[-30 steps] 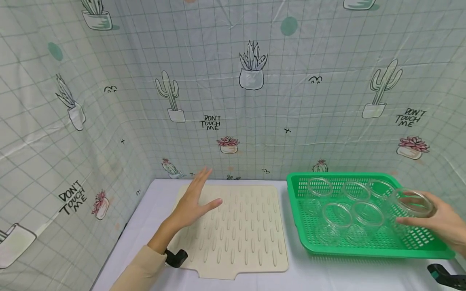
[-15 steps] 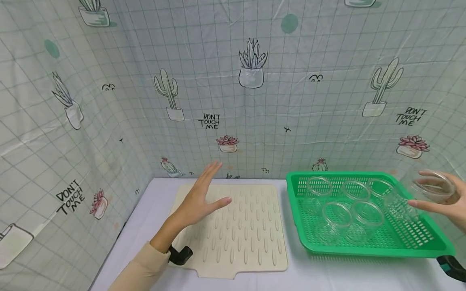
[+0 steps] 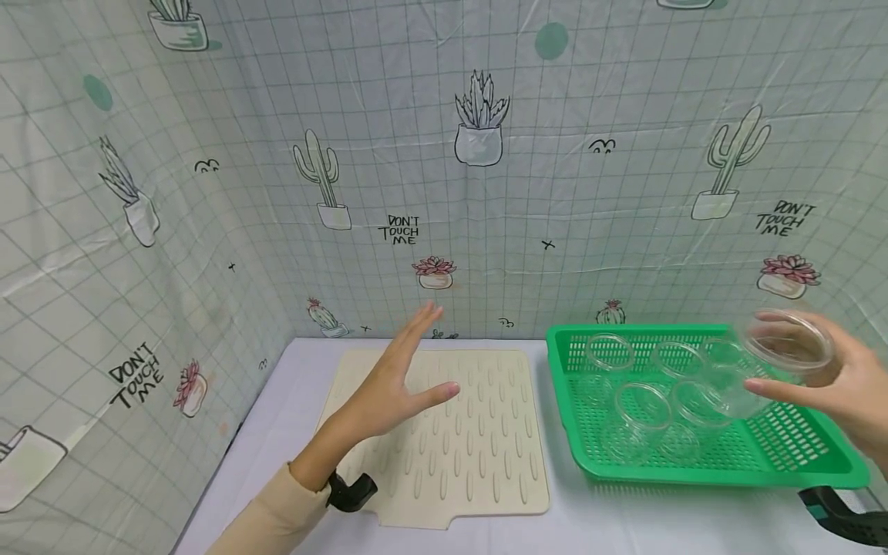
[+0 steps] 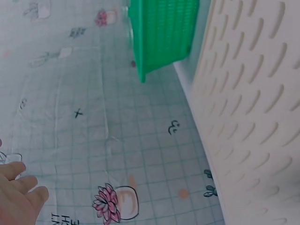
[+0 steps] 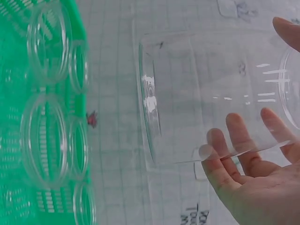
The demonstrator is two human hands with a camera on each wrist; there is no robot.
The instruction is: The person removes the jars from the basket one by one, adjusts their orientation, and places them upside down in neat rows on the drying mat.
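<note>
A clear jar is tilted above the green basket, gripped by the right hand between thumb and fingers. Its smooth wall may slip, or a low swing may knock the other jars. The left hand, holding nothing, is above the beige mat on the white table; cactus-printed cloth hangs behind.

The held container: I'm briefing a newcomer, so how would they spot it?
Find the green basket at the head view's right. Over it, the right hand holds a clear container. The five similar containers stand in the basket; this one alone is held up.
</note>
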